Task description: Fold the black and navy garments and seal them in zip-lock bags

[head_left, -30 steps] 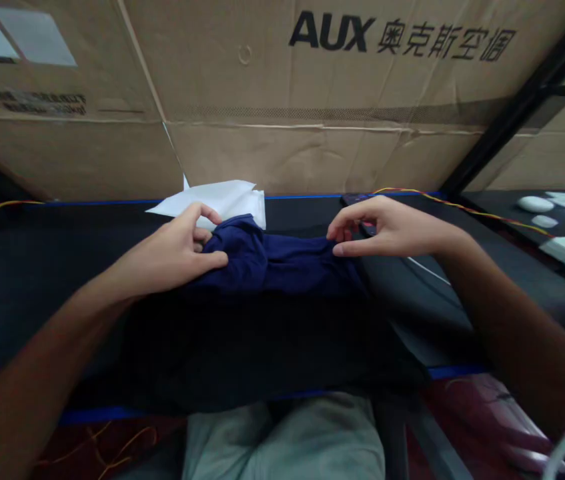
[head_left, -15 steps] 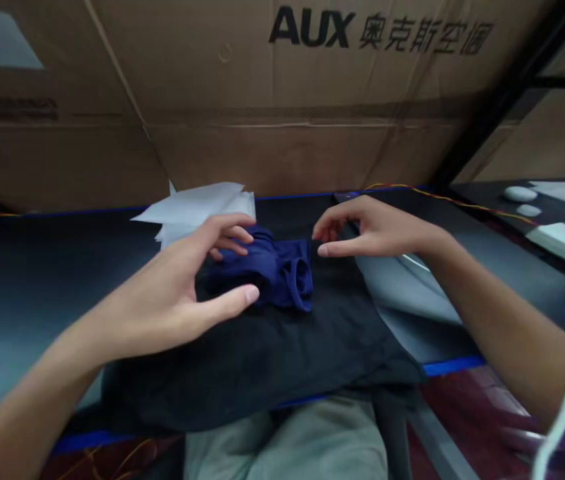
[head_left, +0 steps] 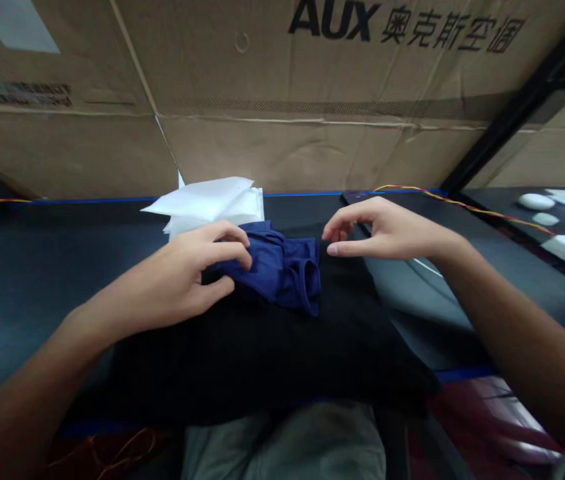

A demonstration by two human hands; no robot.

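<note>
A bunched navy-blue cloth garment (head_left: 275,263) lies on a spread black cloth (head_left: 282,363) at the middle of the table. Its right end shows a hemmed opening. My left hand (head_left: 187,270) is at the garment's left end, fingertips bent over its edge, thumb apart from them and lower down. Whether the fingertips press on the fabric I cannot tell. To the right of the garment, my right hand (head_left: 377,230) hovers with curled fingers and the thumb held apart, touching nothing.
White paper-like sheets (head_left: 212,203) lie behind the garment. A dark flat object (head_left: 355,198) is partly behind my right hand. A grey sheet-like item (head_left: 412,287) lies under my right forearm. Cardboard (head_left: 282,147) stands along the back; a red-yellow wire (head_left: 487,210) runs at right.
My left hand has closed somewhat, its thumb drawing back toward the fingers at the garment's left end. My right hand keeps nearly the same pose. The view has shifted slightly.
</note>
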